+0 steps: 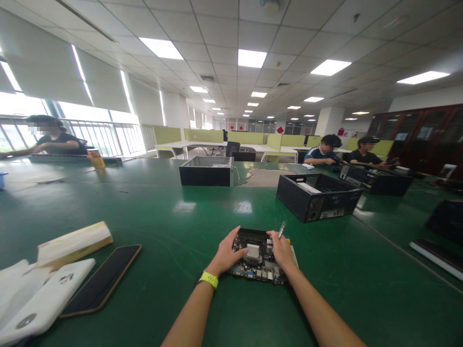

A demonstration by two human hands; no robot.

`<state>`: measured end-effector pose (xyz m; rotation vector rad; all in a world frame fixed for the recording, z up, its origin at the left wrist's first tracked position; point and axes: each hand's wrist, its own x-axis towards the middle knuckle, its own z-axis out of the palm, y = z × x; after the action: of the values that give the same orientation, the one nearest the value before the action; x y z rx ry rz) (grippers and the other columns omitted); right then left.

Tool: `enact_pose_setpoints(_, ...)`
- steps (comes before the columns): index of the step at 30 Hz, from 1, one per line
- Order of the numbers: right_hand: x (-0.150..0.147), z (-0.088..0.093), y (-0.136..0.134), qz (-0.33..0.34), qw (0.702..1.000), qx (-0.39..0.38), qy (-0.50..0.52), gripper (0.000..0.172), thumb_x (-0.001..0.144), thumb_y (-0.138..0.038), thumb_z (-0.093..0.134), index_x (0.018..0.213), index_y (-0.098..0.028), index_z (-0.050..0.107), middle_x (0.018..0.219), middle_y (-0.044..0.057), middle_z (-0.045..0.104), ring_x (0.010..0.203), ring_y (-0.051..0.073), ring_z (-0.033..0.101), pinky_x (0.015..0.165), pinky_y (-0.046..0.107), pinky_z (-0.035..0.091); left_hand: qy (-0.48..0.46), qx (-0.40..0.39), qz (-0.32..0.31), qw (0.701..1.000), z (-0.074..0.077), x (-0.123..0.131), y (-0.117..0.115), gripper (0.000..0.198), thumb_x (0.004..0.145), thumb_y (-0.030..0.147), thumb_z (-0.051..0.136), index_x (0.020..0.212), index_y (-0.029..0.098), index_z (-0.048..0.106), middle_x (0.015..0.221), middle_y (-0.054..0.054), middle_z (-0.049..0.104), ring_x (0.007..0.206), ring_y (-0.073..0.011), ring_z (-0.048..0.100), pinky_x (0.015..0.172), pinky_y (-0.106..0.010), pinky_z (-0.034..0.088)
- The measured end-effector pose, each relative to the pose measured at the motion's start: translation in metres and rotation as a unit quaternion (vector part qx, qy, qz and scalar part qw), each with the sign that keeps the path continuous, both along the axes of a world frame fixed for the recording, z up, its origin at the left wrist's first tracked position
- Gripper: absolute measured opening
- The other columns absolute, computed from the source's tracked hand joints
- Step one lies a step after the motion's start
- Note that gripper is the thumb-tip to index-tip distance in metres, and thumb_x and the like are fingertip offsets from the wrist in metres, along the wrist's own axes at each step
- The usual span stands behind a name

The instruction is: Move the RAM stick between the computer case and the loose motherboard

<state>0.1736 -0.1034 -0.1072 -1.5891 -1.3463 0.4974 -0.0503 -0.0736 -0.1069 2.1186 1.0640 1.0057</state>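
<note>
A dark computer motherboard (258, 264) lies on the green table in front of me, its row of metal ports facing me and a silvery square part near its middle. My left hand (227, 251), with a yellow-green band on the wrist, grips the board's left side, thumb over the top and fingers at the far left corner. At the board's right side is my right hand (282, 250), its fingers closed around a small slim tool (281, 229) whose clear and metallic end sticks up. The fingertips of this hand are near the far right edge.
Open black computer cases (318, 205) stand at the right and far centre (206, 177). A phone (103, 279), a white device (50, 299) and a cardboard piece (75, 245) lie left. People sit at the far left and far right.
</note>
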Motion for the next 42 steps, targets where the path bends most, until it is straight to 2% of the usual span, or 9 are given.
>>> enact_pose_setpoints(24,-0.0018,0.0039,-0.0022,-0.006,1.0,0.005,-0.002,0.053,0.087,-0.049,0.025,0.105,-0.021,0.066,0.111,0.005,0.065,0.107,0.018,0.056,0.092,0.026,0.039,-0.006,0.015,-0.004,1.0,-0.0001,0.0006,-0.001,0.075,0.073,0.038,0.063,0.139,0.019,0.034,0.142,-0.01,0.039,0.13,-0.0259,0.036,0.111,-0.041,0.024)
enact_pose_setpoints(36,0.0003,-0.0003,0.0018,-0.011,1.0,0.009,-0.007,0.053,0.087,-0.049,0.025,0.104,-0.019,0.066,0.109,0.007,0.065,0.104,0.019,0.057,0.09,0.026,0.04,0.001,0.005,0.012,1.0,-0.0036,0.0017,0.0001,0.075,0.073,0.039,0.063,0.138,0.017,0.035,0.142,-0.012,0.038,0.131,-0.0253,0.034,0.111,-0.039,0.024)
enact_pose_setpoints(42,0.0006,0.0004,0.0009,0.001,0.999,-0.026,-0.02,0.057,0.087,-0.051,0.023,0.107,-0.019,0.066,0.113,0.009,0.065,0.11,0.022,0.055,0.094,0.029,0.038,0.025,-0.004,0.022,0.999,-0.0037,0.0016,0.0,0.075,0.073,0.039,0.062,0.138,0.011,0.035,0.143,-0.015,0.037,0.132,-0.0255,0.033,0.112,-0.038,0.022)
